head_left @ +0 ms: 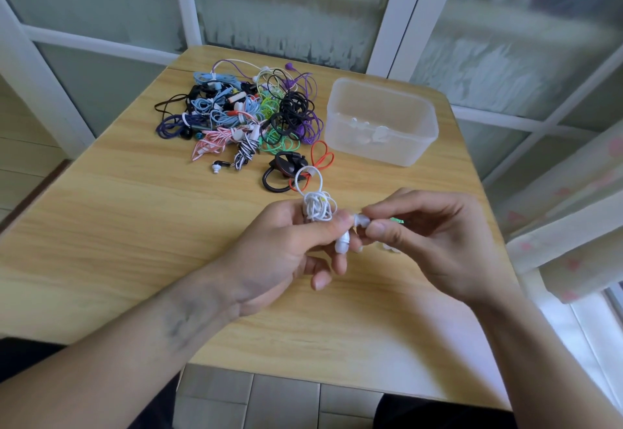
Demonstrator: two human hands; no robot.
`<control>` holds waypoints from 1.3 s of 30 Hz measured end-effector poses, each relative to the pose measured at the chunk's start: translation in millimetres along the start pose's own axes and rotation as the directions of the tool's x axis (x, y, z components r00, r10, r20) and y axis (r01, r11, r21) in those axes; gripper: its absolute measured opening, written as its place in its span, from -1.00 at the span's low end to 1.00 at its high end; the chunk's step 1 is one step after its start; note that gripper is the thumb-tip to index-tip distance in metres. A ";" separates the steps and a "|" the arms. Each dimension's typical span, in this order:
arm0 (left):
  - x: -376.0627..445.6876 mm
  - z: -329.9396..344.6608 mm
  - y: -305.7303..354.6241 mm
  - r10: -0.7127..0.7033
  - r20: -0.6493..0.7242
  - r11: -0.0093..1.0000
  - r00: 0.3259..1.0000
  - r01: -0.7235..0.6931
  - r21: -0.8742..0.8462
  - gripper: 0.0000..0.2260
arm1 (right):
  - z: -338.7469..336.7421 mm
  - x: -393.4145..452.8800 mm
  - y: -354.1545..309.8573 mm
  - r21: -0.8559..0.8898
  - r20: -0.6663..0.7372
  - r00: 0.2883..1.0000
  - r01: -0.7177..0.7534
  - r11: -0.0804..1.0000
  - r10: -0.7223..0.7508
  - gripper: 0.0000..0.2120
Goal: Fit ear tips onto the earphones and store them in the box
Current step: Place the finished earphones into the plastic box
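Note:
My left hand (pixel 290 243) grips a bundled white wired earphone (pixel 317 207), its cord loop sticking up and one white earbud (pixel 343 241) hanging below my fingers. My right hand (pixel 435 236) pinches a small translucent ear tip (pixel 360 220) against the other earbud, right beside my left fingertips. A translucent plastic box (pixel 384 121) stands at the back right of the table with a few white pieces inside. A few loose ear tips (pixel 391 248) lie on the table, partly hidden under my right hand.
A tangled pile of coloured wired earphones (pixel 242 111) fills the back middle of the wooden table (pixel 118 212). A black ear-hook earphone with an orange cord (pixel 286 169) lies in front of the pile. Window frames and a curtain surround the table.

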State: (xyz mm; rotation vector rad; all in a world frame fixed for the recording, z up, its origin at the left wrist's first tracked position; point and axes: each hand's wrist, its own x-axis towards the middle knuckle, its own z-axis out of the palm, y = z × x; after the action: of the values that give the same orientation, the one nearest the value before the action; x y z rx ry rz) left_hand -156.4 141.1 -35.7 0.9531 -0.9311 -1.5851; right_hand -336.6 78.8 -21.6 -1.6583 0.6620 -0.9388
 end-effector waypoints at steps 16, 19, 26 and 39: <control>-4.0 3.1 -4.6 -0.109 0.013 0.994 0.994 0.109 -0.005 -0.86 | -5.8 -2.9 1.2 -0.129 0.099 0.995 0.014 0.992 -0.001 -0.89; -4.3 3.9 -6.5 -0.115 -0.005 0.993 0.993 0.115 0.013 -0.89 | -6.6 -3.0 4.8 -0.145 0.120 0.993 0.016 0.989 0.001 -0.85; -2.9 2.7 -9.5 -0.104 0.002 0.993 0.995 0.104 0.058 -0.88 | -10.0 -1.4 5.1 -0.140 0.195 0.979 -0.036 0.990 0.063 -0.82; -4.2 -2.9 -5.2 0.029 -0.027 0.995 0.999 -0.026 0.096 -0.92 | 5.5 -6.3 9.0 -0.254 0.100 0.972 0.232 0.939 -0.213 -0.92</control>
State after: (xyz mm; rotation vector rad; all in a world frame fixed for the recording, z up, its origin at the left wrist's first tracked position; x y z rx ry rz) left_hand -155.0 145.8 -41.1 1.0226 -1.0033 -1.5115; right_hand -335.1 84.3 -32.5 -2.0286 0.5784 -0.9778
